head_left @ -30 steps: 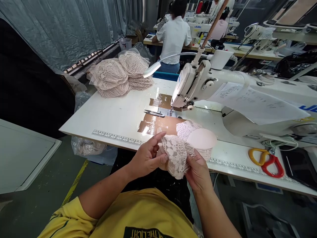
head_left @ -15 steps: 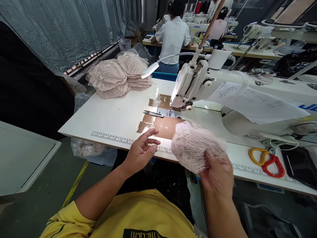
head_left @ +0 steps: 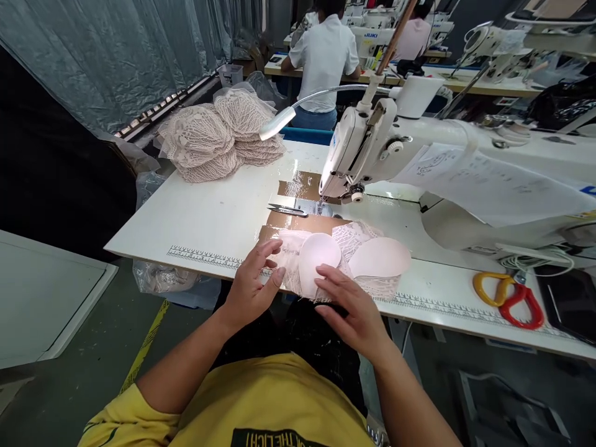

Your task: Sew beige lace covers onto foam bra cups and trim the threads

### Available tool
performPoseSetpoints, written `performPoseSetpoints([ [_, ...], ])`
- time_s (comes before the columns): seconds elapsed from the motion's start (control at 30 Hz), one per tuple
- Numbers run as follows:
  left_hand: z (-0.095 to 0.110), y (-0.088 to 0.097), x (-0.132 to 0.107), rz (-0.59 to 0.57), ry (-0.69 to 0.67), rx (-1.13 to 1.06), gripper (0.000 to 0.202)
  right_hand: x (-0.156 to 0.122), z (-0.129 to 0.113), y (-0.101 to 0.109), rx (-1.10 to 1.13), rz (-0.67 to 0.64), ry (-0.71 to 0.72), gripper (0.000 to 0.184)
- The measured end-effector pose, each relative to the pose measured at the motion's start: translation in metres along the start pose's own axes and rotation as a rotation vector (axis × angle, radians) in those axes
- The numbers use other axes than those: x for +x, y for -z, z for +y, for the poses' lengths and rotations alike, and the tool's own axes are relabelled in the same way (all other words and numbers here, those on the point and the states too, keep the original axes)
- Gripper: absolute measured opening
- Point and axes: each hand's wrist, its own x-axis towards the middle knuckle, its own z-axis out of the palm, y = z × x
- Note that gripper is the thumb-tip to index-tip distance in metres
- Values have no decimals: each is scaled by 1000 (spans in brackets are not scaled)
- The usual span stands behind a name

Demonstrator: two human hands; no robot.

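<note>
A pale pink lace bra cup [head_left: 313, 266] lies hollow side up at the front edge of the white sewing table [head_left: 218, 217]. A second lace cup [head_left: 379, 257] rests just to its right. My left hand [head_left: 254, 285] touches the lace at the first cup's left edge with fingers spread. Fingers of my right hand [head_left: 349, 307] lie flat on that cup's near rim. Behind the cups stands the white sewing machine [head_left: 372, 149], its needle over brown tape patches.
A heap of lace cups [head_left: 218, 133] sits at the table's far left. Thread snips [head_left: 286, 210] lie by the needle plate. Red and yellow scissors [head_left: 510, 295] and a black tablet [head_left: 565, 304] are at right. A person in white [head_left: 323, 62] works at another machine behind.
The cup was held in both hands, then swung right in my right hand alone. Now it lies flat on the table with both hands resting on it.
</note>
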Motion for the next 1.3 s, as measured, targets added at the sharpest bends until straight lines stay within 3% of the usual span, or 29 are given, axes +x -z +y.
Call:
performPoseSetpoints([
  [0.07, -1, 2, -1, -17, -73, 103, 42, -3, 0, 10, 12, 203, -58, 39],
  [0.17, -2, 2, -3, -47, -178, 216, 42, -5, 12, 28, -188, 425, -106, 34],
  [0.27, -2, -1, -4, -152, -287, 288, 44, -8, 31, 44, -421, 457, -139, 31],
  [0.4, -1, -12, -3, -438, -385, 467, 39, -14, 47, 58, -555, 558, -325, 39],
  [0.47, -1, -17, -2, -493, -389, 558, 32, -15, 49, 62, -541, 544, -455, 51],
  [0.6, 0, -23, 1, -470, -383, 610, 29, -12, 51, 66, -516, 382, -660, 65],
  [0.77, 0, -23, 2, -434, -388, 597, 28, -9, 54, 68, -525, 407, -651, 55],
  [0.97, 0, -24, 3, -424, -402, 596, 27, -14, 54, 67, -260, 605, -591, 46],
  [1.17, -2, -27, 2, -406, -459, 544, 27, -8, 52, 70, 342, 1054, -454, 42],
  [1.3, 0, -35, 4, -400, -499, 529, 27, 2, 31, 66, 508, 1084, -381, 33],
])
